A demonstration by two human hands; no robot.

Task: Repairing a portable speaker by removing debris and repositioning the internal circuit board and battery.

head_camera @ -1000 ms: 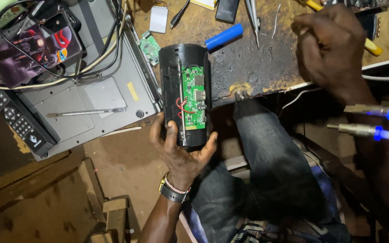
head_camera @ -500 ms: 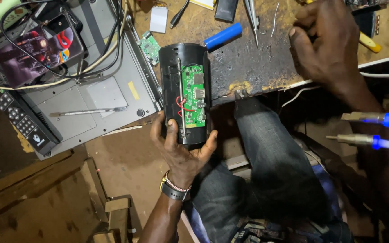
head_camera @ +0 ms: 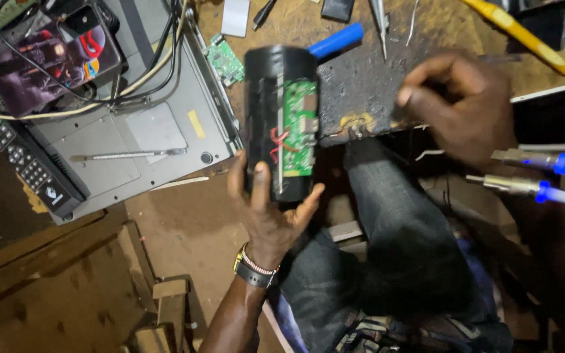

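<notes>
In the middle of the frame, the left hand [head_camera: 271,216] is gripping the lower end of a black cylindrical speaker [head_camera: 281,121], its fingers [head_camera: 260,183] wrapping around the casing while the thumb is pressing on the right side. The speaker is standing almost upright in the picture, its open side facing the camera and showing a green circuit board [head_camera: 299,127] with red wires [head_camera: 278,142] looping just beside it. Its upper end is lying against the worn wooden tabletop [head_camera: 367,78], near a blue marker [head_camera: 336,40]. The right hand [head_camera: 459,104], at the right of centre, is hovering at the tabletop's edge with fingers curling loosely inward; whether they are pinching anything is too blurred to tell. Two blue-handled probes [head_camera: 544,173] are pointing in from the right edge, apart from that hand. A grey disc player [head_camera: 138,131] with a screwdriver [head_camera: 125,155] lying on it is filling the upper left, with a black remote control [head_camera: 31,167] beside it. The speaker is looking rigid and moderately heavy, with a smooth shell likely to slip, so the safest hold is appearing to be around the closed casing, away from the exposed board and thin wires, which are looking fragile.
</notes>
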